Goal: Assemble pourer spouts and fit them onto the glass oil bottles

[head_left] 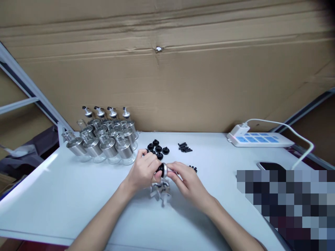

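Between my two hands is a bottle pourer spout, a silver cap with a black stopper, held sideways above the table. My left hand is closed round its black stopper end. My right hand pinches the silver spout end, with fingertips partly hiding it. Just below lie several silver pourer tops, blurred. Behind my left hand sit several black stoppers. A small pile of black tubes lies farther back, and some small black parts show past my right hand.
Several glass bottles with metal bands stand at the back left, some with pourers on. A power strip with a plugged charger and white cable lies at the back right. A phone is partly hidden by a pixelated patch. Cardboard walls the back.
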Available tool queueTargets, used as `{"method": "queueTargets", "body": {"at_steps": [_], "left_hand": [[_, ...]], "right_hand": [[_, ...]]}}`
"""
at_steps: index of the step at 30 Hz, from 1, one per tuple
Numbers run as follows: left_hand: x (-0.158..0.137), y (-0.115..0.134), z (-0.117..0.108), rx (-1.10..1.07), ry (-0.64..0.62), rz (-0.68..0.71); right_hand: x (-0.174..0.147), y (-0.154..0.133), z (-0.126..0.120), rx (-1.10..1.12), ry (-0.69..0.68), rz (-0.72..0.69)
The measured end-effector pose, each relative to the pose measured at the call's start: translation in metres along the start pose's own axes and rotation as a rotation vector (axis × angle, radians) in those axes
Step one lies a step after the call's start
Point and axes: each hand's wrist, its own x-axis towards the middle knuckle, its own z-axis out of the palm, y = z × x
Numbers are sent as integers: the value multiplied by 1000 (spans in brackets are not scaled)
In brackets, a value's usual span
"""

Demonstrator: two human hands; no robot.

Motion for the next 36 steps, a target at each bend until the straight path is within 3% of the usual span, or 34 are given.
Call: {"method": "queueTargets", "body": {"at_steps": [4,7,11,15,18,21,26,31,36], "left_hand": [[0,5,4,-169,-40,-159],[-3,7,6,-271,-133,-288],[-9,5,9,-288,-203,-288],[-12,5,8,-240,-108,-185],[-12,7,6,-192,-60,-77],[-12,7,5,-142,-89,-20],[-13,7,8,-133,-90,9],[-10,16,9,-176,-8,77],[-3,19,5,-130,13,86]], "right_hand": [[0,5,-2,-419,158,-265],[1,7,-5,-454,165,-265],[2,7,-9,-65,40,17],[3,5,-13,541,-137,392],[3,6,-14,895,-239,545],[2,9,-15,1131,-307,657],[1,12,-19,1254,-406,712],[-1,12,-22,1212,-499,738],[1,6,-18,1112,-463,728]]}}
